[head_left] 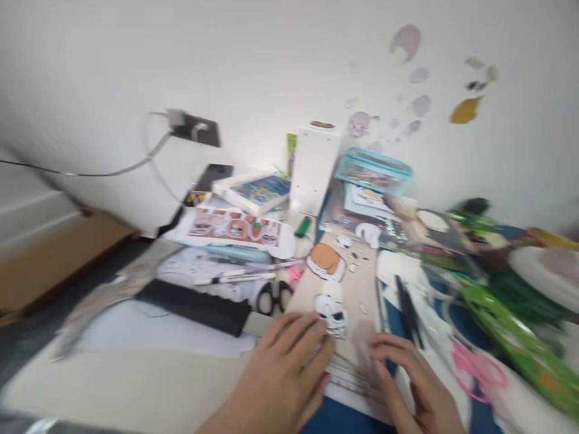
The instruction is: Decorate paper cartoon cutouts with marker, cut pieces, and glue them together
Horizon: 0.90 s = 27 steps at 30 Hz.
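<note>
My left hand (289, 367) lies with fingers outstretched at the lower left of a beige board (357, 289). Its fingertips reach the edge of a black-and-white paper cutout (332, 313). My right hand (414, 380) hovers by the board's lower right edge, fingers bent and apart, with nothing visible between them. Between the hands, a clear ruler-like strip (350, 377) crosses the near end of the board. Farther up the board are an orange-and-white paper cutout (325, 260), a small white-and-black cutout (342, 242) and several tiny paper bits. The picture is somewhat blurred.
Left of the board lie black-handled scissors (274, 296), pens (235, 277) and a black-handled knife-like item (194, 306). On the right are pink scissors (482, 371), dark tweezers-like tools (407, 307) and a green packet (511, 337). A teal-edged pouch (375, 170) rests near the wall.
</note>
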### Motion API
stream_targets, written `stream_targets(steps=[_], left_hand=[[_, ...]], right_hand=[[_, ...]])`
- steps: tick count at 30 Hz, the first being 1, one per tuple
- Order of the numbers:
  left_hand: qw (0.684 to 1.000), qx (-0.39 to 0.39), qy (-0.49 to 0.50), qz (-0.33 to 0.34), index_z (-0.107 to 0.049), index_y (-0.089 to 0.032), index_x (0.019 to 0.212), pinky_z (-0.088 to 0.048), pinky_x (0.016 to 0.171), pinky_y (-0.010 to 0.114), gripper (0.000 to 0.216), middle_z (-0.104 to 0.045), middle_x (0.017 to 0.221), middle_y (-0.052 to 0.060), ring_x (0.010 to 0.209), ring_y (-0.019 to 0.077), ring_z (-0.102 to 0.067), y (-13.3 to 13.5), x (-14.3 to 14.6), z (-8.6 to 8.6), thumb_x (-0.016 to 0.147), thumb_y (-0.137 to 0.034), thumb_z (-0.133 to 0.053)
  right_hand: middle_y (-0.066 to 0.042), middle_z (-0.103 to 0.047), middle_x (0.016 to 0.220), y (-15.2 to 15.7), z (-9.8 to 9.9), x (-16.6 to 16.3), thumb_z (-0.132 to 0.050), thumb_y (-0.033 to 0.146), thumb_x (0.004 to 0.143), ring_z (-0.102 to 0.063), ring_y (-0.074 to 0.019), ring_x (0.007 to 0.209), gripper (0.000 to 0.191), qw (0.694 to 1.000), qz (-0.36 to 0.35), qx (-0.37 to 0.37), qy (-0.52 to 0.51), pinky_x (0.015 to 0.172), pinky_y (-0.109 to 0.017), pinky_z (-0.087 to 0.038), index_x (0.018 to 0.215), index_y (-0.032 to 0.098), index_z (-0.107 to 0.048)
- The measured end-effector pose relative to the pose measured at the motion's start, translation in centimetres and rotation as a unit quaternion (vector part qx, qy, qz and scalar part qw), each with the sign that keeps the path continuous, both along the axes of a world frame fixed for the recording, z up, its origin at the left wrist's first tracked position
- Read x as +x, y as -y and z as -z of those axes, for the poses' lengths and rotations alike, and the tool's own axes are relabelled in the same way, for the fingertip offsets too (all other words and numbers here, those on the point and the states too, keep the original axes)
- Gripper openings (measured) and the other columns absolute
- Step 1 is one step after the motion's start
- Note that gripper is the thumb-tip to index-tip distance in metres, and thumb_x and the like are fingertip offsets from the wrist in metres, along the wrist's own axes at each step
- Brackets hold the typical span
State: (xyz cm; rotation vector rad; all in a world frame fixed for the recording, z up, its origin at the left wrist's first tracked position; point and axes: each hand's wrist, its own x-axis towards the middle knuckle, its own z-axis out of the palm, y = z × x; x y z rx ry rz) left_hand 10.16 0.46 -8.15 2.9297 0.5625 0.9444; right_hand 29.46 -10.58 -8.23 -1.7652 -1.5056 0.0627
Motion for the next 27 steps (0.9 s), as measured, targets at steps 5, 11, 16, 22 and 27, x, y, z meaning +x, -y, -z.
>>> stream_targets(steps=[5,11,16,22,27], left_hand=[[0.998,0.054,0.02,0.022,-0.065,-0.021,0.112,-0.043,0.094,0.034,0.026,-0.07,0.114,0.0,0.108,0.019,-0.061,-1.1,0.2,-0.2,0.095,-0.028,-0.046],[0.998,0.049,0.021,0.022,-0.066,-0.02,0.11,-0.045,0.094,0.035,0.025,-0.07,0.114,0.001,0.106,0.0195,-0.063,-0.9,-0.1,-0.8,0.094,-0.026,-0.047],[0.999,0.027,0.039,0.021,-0.066,-0.017,0.107,-0.049,0.095,0.039,0.024,-0.07,0.113,0.003,0.107,0.0211,-0.063,-0.3,0.1,-0.9,0.094,-0.019,-0.047],[0.999,-0.007,0.032,0.014,-0.065,-0.017,0.109,-0.051,0.095,0.043,0.025,-0.069,0.114,0.005,0.11,0.0225,-0.062,0.1,0.0,-1.1,0.094,-0.019,-0.045],[0.999,-0.03,0.014,0.013,-0.063,-0.017,0.112,-0.049,0.1,0.044,0.025,-0.067,0.117,0.006,0.115,0.0224,-0.06,0.4,0.0,-0.8,0.093,-0.018,-0.048]], right_hand=[[-0.005,-0.069,0.099,2.0,-2.1,1.5,-0.052,0.036,0.09,-0.067,-0.019,0.091,0.02,0.988,0.147,-0.051,-0.005,0.063,-0.02,-0.054,0.089,0.023,-0.067],[-0.007,-0.072,0.091,3.8,-2.0,6.1,-0.05,0.05,0.089,-0.066,-0.0194,0.068,0.036,0.959,0.244,-0.136,0.056,0.049,-0.023,-0.05,0.09,0.02,-0.07],[-0.004,-0.071,0.074,1.9,-2.5,7.0,-0.049,0.045,0.086,-0.065,-0.0199,0.059,0.033,0.95,0.219,-0.2,0.099,0.05,-0.026,-0.049,0.087,0.021,-0.07],[-0.005,-0.07,0.071,-0.8,-2.8,5.7,-0.044,0.04,0.088,-0.065,-0.0258,0.063,0.029,0.915,0.248,-0.265,0.177,0.052,-0.033,-0.044,0.09,0.021,-0.066],[-0.01,-0.067,0.061,-2.0,-3.1,5.6,-0.039,0.037,0.089,-0.062,-0.0293,0.053,0.034,0.879,0.27,-0.306,0.246,0.047,-0.035,-0.037,0.085,0.019,-0.067]])
